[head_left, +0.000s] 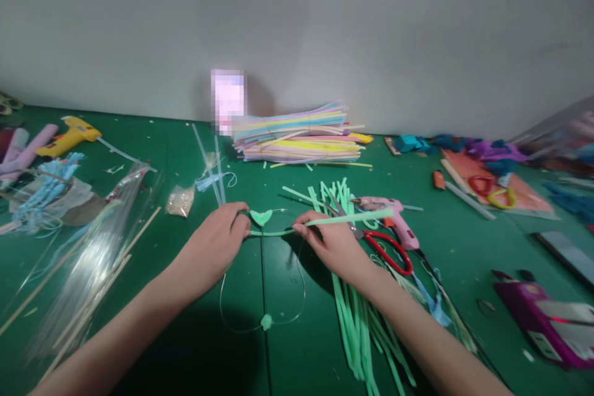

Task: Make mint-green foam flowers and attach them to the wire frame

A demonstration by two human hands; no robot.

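Between my two hands a light green pipe cleaner is stretched level above the table. My left hand pinches its left end, beside a small green heart shape. With thumb and forefinger my right hand grips the same strip, whose free end sticks out to the right. A thin clear wire loop hangs around below the hands, with a green tuft at its bottom. Under my right forearm lies a bundle of green pipe cleaners, partly hidden.
Red-handled scissors and a pink glue gun lie right of my right hand. Bundled coloured pipe cleaners sit by the wall. Leftward are a yellow glue gun, clear sticks and a bead bag. A purple box stands far right.
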